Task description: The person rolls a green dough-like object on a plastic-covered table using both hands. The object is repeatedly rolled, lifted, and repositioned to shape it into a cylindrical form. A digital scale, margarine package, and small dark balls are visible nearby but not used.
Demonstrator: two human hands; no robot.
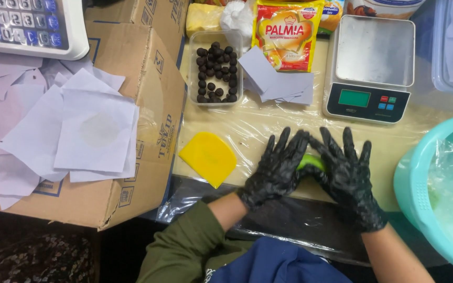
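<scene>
Both my hands wear black gloves and meet over a small piece of green dough on the plastic-covered table. My left hand cups the dough from the left with its fingers spread. My right hand presses against it from the right. Most of the dough is hidden between the palms. A yellow plastic scraper lies flat just left of my left hand.
A clear tub of dark round balls stands at the back, beside white paper squares and a yellow packet. A digital scale sits back right. A turquoise bowl is at the right. Cardboard boxes carrying paper and a calculator fill the left.
</scene>
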